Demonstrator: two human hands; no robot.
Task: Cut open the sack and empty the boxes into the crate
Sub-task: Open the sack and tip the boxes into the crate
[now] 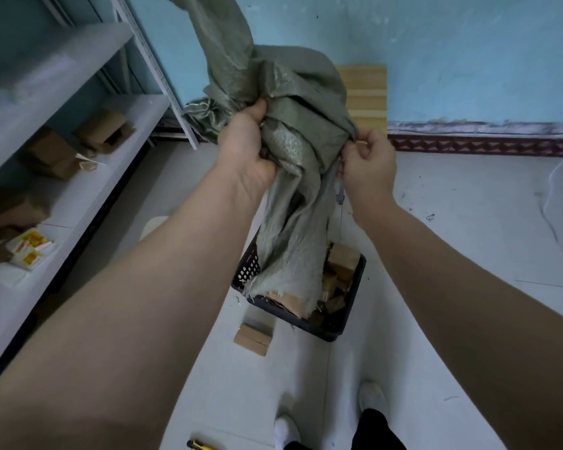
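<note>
Sack [293,102], just one, hangs into one dark crate [338,329]; the left hand [247,147] grips a bunch of it, the right hand [368,160] pinches its edge. Boxes [342,258] inside are too piled to count; one more box [254,337] lies just beside.

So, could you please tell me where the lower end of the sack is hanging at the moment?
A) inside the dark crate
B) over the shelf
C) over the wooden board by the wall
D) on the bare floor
A: the left hand and right hand hold the sack up, and its frayed lower end hangs into the crate among the boxes.
</note>
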